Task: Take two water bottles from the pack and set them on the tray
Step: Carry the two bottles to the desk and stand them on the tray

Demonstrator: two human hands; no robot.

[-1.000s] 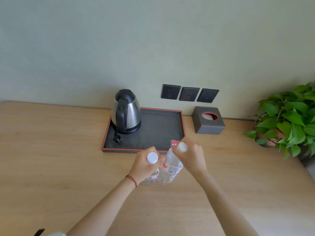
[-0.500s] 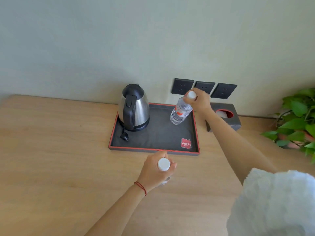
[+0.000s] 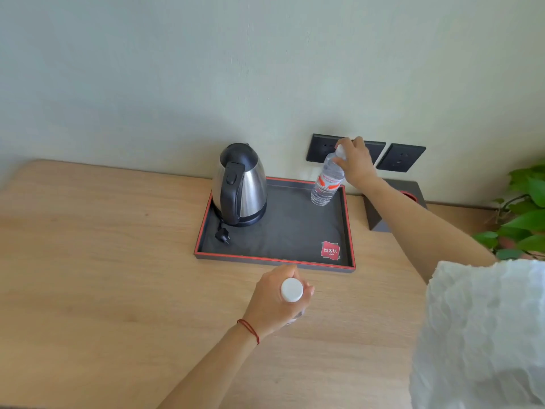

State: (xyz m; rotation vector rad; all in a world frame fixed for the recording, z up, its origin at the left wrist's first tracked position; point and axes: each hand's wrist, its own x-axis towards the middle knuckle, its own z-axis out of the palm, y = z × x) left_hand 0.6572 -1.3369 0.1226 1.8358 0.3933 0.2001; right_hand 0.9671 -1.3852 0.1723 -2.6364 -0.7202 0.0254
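A dark tray (image 3: 295, 231) with a red rim lies on the wooden desk against the wall. My right hand (image 3: 355, 162) grips the neck of a clear water bottle (image 3: 326, 184) with a red label, which stands slightly tilted in the tray's far right corner. My left hand (image 3: 275, 302) holds a second water bottle (image 3: 291, 289) over the desk just in front of the tray; only its white cap shows, the body is hidden under my hand. The pack is not in view.
A steel and black kettle (image 3: 240, 184) stands on the tray's left side with its plug (image 3: 222, 234) beside it. A grey tissue box (image 3: 413, 196) sits right of the tray, behind my right arm. A green plant (image 3: 522, 214) is at the far right. Dark wall sockets (image 3: 399, 157) are behind.
My right hand carried its bottle from the desk to the tray's far right corner and lowered it there. My left hand stayed in front of the tray with its bottle.
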